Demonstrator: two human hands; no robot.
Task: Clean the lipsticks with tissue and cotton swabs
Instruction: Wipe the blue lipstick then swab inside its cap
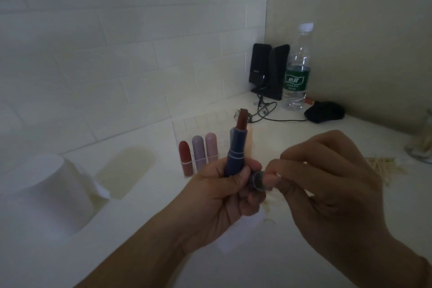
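My left hand (pixel 222 194) grips an open blue lipstick (pixel 236 149) upright, its brown-red stick wound out at the top. The same hand also holds the lipstick's round cap (pixel 258 180) low between its fingers, mouth facing right. My right hand (pixel 327 184) pinches a thin white cotton swab (pixel 279 175) whose tip sits at the cap's mouth. Behind, three capped lipsticks, red (pixel 185 159), lilac (pixel 198 152) and pink (pixel 211 148), stand in a clear organiser (pixel 205 124).
A white tissue roll (pixel 44 194) lies at the left. Loose cotton swabs (pixel 385 166) lie at the right beside a clear jar (pixel 420 145). At the back corner stand black speakers (pixel 268 70), a water bottle (pixel 297 70) and a black mouse (pixel 325 112) with cable.
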